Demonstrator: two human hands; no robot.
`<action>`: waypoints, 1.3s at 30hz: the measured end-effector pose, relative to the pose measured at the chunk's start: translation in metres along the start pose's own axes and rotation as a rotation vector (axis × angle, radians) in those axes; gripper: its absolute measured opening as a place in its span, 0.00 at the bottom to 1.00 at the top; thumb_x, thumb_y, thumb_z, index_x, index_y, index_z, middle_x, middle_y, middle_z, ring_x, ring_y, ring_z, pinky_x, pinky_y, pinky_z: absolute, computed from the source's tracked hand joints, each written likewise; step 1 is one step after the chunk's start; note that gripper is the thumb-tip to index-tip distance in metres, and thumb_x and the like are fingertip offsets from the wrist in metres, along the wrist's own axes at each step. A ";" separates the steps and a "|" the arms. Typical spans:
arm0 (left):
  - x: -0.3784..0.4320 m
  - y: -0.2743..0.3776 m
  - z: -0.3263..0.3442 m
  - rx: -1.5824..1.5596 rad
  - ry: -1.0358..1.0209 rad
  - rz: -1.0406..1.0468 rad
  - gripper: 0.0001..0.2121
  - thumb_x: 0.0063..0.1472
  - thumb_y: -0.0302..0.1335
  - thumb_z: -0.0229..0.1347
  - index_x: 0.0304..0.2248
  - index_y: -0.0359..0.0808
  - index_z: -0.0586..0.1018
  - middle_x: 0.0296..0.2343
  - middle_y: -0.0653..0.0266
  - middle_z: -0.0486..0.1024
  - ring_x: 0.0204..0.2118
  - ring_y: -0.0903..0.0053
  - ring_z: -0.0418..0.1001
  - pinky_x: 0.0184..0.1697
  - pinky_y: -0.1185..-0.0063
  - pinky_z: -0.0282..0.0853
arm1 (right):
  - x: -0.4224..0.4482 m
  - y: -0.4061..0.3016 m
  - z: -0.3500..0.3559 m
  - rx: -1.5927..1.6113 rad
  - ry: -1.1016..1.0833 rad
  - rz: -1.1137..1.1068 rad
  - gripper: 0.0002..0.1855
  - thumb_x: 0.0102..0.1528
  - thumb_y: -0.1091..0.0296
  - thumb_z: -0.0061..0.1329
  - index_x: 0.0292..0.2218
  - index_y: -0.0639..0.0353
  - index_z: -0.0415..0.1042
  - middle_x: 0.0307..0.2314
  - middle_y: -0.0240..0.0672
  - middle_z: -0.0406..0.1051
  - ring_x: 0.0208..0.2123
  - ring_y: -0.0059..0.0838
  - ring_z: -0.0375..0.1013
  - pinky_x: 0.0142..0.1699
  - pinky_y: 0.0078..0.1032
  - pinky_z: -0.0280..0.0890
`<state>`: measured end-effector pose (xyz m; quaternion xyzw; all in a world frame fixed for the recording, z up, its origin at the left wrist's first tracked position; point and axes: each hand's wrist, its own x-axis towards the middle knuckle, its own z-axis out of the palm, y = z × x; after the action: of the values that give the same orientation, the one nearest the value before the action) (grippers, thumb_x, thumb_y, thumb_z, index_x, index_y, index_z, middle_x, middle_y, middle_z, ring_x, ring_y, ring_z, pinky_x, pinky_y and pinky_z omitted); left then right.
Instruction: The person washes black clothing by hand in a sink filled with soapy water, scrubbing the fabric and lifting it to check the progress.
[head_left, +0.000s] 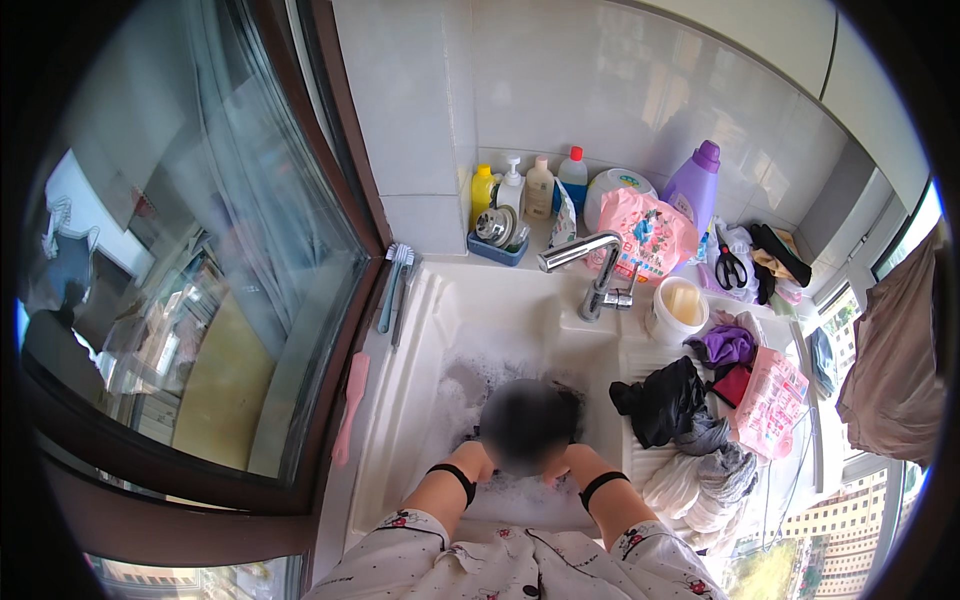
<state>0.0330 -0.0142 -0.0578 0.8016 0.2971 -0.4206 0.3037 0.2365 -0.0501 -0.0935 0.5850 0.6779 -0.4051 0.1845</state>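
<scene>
Both my hands are down in a white laundry sink (525, 300) filled with sudsy water (469, 382). A blurred dark round patch covers the middle of the basin and hides most of my fingers. My left hand (478, 456) is at the patch's lower left edge, my right hand (561, 463) at its lower right. Dark cloth (573, 414) shows in the suds beside the patch, close to my right hand. Whether either hand grips it cannot be made out. Black bands circle both my forearms. A chrome faucet (598, 277) stands behind the basin, its spout turned left.
Right, on the ribbed drainboard, lie black cloth (664, 401), grey-white cloth (701, 480) and a pink packet (772, 401). A white tub (676, 311) holds a soap bar. Bottles, including a purple detergent bottle (694, 180), line the back. Brushes (351, 409) lie left, beside a brown-framed window (300, 480).
</scene>
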 end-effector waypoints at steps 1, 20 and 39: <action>0.002 0.000 -0.007 0.022 0.035 0.067 0.12 0.47 0.26 0.53 0.35 0.38 0.77 0.39 0.64 0.73 0.42 0.73 0.70 0.43 0.73 0.62 | -0.011 0.016 -0.007 0.030 -0.006 0.013 0.38 0.45 0.51 0.51 0.53 0.61 0.55 0.41 0.44 0.65 0.42 0.37 0.66 0.45 0.31 0.59; -0.245 0.015 -0.143 -0.898 1.230 0.186 0.09 0.41 0.25 0.47 0.23 0.28 0.74 0.16 0.63 0.69 0.21 0.76 0.65 0.26 0.77 0.60 | -0.205 -0.077 -0.203 0.452 0.885 -0.368 0.25 0.43 0.63 0.41 0.44 0.64 0.64 0.35 0.49 0.69 0.40 0.41 0.68 0.46 0.28 0.60; -0.183 -0.038 -0.117 -0.229 0.592 -0.255 0.15 0.38 0.26 0.50 0.29 0.34 0.78 0.30 0.52 0.74 0.34 0.62 0.71 0.34 0.71 0.65 | -0.095 -0.055 -0.137 0.205 0.346 -0.341 0.33 0.34 0.67 0.55 0.45 0.61 0.65 0.37 0.45 0.69 0.42 0.40 0.66 0.47 0.29 0.58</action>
<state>-0.0230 0.0552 0.1439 0.8061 0.5155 -0.1680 0.2374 0.2385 -0.0059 0.0762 0.5385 0.7435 -0.3911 -0.0653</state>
